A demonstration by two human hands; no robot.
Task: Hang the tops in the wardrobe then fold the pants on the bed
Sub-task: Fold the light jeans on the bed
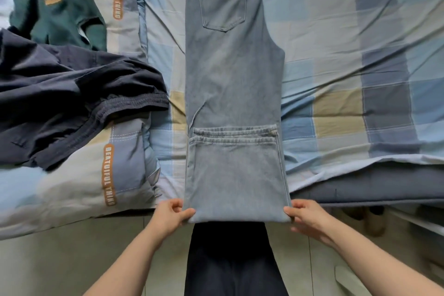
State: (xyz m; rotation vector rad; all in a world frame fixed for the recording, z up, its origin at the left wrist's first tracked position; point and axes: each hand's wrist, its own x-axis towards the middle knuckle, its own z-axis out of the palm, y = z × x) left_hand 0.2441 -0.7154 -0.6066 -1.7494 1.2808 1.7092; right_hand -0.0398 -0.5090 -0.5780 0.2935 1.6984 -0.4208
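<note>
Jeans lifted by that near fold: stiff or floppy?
Probably floppy: the light blue jeans lie flat and creased along the bed. Likely heavy-ish denim, so the far end would drag. The left hand and right hand pinch both fold corners, which should limit sagging.

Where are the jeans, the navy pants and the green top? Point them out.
jeans (234, 74): head view, mid leg panel.
navy pants (72, 94): head view, crumpled fabric above waistband.
green top (60, 7): head view, chest by lettering.

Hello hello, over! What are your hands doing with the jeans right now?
Left hand and right hand each pinch a corner of the jeans at the near fold. Hems folded up over legs. Dark pants lie left, clear.
</note>
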